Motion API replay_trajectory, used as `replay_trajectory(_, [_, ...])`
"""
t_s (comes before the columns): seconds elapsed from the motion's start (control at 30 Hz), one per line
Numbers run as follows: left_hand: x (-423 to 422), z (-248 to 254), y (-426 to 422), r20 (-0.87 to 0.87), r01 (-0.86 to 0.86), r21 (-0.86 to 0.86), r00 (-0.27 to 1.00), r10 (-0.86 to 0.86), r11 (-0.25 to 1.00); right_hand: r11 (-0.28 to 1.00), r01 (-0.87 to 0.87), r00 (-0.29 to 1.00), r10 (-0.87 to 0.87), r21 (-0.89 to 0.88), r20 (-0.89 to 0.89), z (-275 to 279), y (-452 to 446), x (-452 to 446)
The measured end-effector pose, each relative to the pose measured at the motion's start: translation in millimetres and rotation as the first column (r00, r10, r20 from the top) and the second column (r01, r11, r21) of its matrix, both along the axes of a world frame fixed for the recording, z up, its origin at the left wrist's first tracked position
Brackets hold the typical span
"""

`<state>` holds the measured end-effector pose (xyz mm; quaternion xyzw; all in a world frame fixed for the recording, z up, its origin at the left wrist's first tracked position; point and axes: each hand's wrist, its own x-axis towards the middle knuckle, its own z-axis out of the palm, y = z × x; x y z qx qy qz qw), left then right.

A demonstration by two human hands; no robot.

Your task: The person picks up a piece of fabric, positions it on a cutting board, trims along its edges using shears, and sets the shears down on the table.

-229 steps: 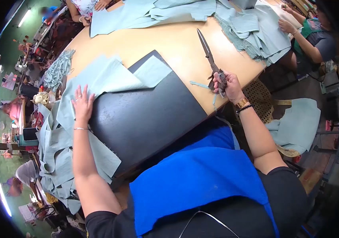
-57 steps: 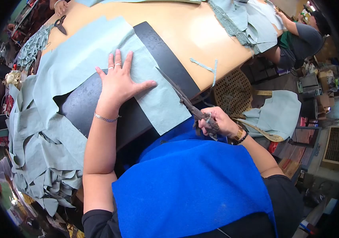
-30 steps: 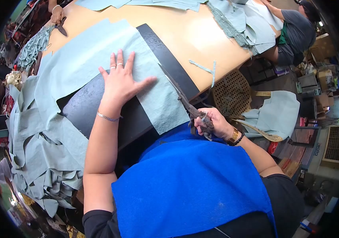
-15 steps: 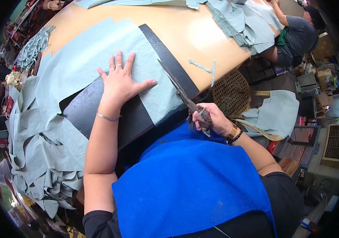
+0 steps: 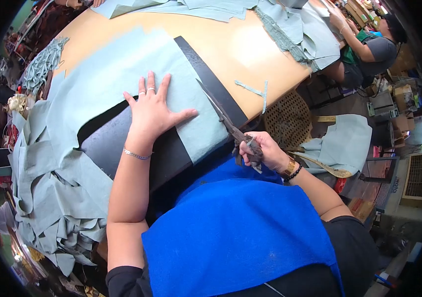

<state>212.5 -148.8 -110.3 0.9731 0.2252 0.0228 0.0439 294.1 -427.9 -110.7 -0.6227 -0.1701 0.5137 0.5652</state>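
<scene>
My left hand (image 5: 155, 109) lies flat with fingers spread on a pale green fabric piece (image 5: 107, 64), which is spread over a dark board (image 5: 122, 133). In my right hand (image 5: 266, 151) are large dark scissors (image 5: 226, 121), their handles wrapped in cloth. The blades point up and left along the fabric's right edge, over the board. Whether the blades are apart is hard to tell. The fabric's near right corner reaches the board's front edge, close to a blue cloth (image 5: 240, 227) on my lap.
Fabric scraps (image 5: 62, 198) heap at the left, with thin strips (image 5: 43, 62) beyond. More fabric stacks (image 5: 295, 34) lie across the table (image 5: 225, 44). A narrow strip (image 5: 250, 89) is right of the board. A co-worker (image 5: 369, 49) sits at the upper right; a woven chair (image 5: 287, 116) stands nearby.
Since the earliest frame, the fabric has been spread farther right across the board, and my left hand has moved right onto it. The scissors have come down to its right edge. Lately both hands barely move.
</scene>
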Motion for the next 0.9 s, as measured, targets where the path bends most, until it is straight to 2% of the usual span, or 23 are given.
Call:
replay_trajectory(0.13, [1, 0, -2, 0.011, -0.002, -0.012, 1.0, 0.002, 1.0, 0.999, 0.003, 1.0, -0.002, 0.045, -0.02, 0, 6, 2])
replay_trajectory(0.33, [0, 1, -1, -0.001, 0.002, -0.021, 1.0, -0.002, 1.0, 1.0, -0.001, 1.0, 0.001, -0.009, 0.018, -1, -1, -2])
replay_trajectory(0.43, [6, -12, 9, 0.116, 0.02, 0.011, 0.993, -0.021, 1.0, 1.0, -0.001, 1.0, 0.001, 0.001, -0.002, 1, -4, -3])
replay_trajectory(0.53, [5, -13, 13, 0.097, -0.002, -0.049, 0.995, 0.006, 0.999, 1.0, 0.015, 1.0, -0.015, 0.003, -0.017, 1, 1, -1])
replay_trajectory(0.63, [4, -6, 8, 0.067, -0.006, -0.058, 0.998, 0.01, 0.998, 0.998, 0.056, 0.998, -0.055, 0.019, -0.04, 8, 13, 0])
replay_trajectory(0.9, [3, -6, 5, 0.056, -0.003, -0.066, 0.998, 0.007, 0.998, 0.999, 0.029, 1.0, -0.029, 0.016, -0.005, 2, 8, 0])
